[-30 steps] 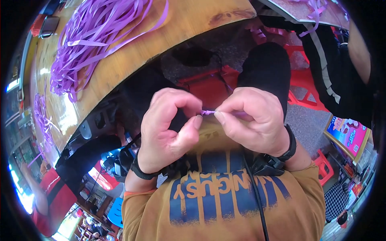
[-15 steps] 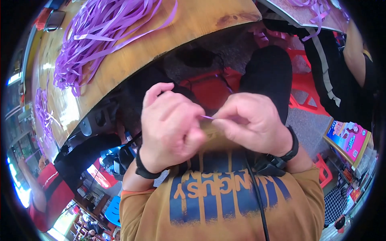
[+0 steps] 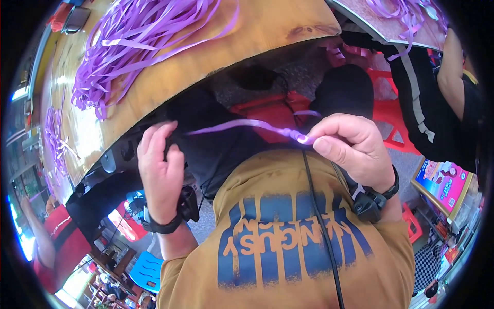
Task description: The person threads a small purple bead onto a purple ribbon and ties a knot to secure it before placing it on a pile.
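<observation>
A purple ribbon point(image 3: 247, 123) stretches across in front of my lap, with a small knot or loop point(image 3: 296, 135) near its right end. My right hand point(image 3: 357, 149) pinches that end between thumb and forefinger. The ribbon's other end blurs out a little short of my left hand point(image 3: 163, 172), which is raised with loosely bent fingers apart and nothing visible in it. On the wooden table ahead lies a large heap of purple ribbons point(image 3: 139, 49), with a smaller bunch point(image 3: 54, 139) farther left.
The curved edge of the wooden table point(image 3: 267, 31) runs above my knees. More purple ribbons hang off another table point(image 3: 355, 10) at the upper right, beside a person in black point(image 3: 437, 118). Red stools point(image 3: 391, 116) stand right, a blue stool point(image 3: 146, 270) lower left. Another person wears red point(image 3: 67, 237).
My hands, close together before, have moved apart: the left went left and opened away from the ribbon. The knotted ribbon now shows in front of my right hand's pinch.
</observation>
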Demonstrator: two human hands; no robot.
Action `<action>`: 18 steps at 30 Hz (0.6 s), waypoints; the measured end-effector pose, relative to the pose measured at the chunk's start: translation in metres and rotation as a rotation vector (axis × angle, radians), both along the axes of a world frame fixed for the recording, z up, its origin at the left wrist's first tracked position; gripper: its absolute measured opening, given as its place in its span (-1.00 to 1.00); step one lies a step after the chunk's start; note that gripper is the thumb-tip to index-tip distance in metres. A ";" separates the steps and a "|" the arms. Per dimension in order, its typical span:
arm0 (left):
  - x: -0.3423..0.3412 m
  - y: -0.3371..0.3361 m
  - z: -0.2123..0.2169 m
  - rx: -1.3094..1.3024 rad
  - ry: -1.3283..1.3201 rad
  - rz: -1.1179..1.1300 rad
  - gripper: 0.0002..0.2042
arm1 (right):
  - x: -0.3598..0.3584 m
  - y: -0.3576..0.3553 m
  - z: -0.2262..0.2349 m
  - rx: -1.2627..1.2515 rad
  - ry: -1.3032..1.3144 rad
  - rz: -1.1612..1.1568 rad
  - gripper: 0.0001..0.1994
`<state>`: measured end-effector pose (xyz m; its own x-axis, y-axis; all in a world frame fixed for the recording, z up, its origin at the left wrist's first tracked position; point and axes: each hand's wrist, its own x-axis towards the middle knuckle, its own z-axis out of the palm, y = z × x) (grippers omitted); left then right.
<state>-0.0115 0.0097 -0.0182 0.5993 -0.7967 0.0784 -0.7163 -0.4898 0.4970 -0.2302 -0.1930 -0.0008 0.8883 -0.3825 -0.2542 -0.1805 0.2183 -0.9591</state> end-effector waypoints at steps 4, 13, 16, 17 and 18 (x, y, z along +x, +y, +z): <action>-0.023 -0.027 0.004 -0.210 0.287 -0.258 -0.67 | 0.006 0.008 0.003 0.071 -0.023 0.007 -0.88; -0.046 -0.056 0.003 -0.233 0.873 -0.434 -0.87 | 0.002 0.012 0.006 0.089 0.022 -0.044 -0.89; -0.042 -0.057 0.021 -0.173 0.757 -0.449 -0.87 | 0.000 0.011 0.005 -0.018 0.064 -0.059 -0.90; -0.047 -0.056 0.020 -0.170 0.756 -0.444 -0.87 | 0.002 0.011 0.006 -0.062 0.040 -0.008 -0.90; -0.053 -0.056 0.017 -0.211 0.903 -0.361 -0.86 | 0.003 0.011 0.007 -0.105 0.015 0.042 -0.91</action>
<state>-0.0646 -0.0464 -0.0010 0.2283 -0.9653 -0.1271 -0.1148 -0.1564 0.9810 -0.2271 -0.1820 0.0062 0.9005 -0.3701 -0.2284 -0.2021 0.1088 -0.9733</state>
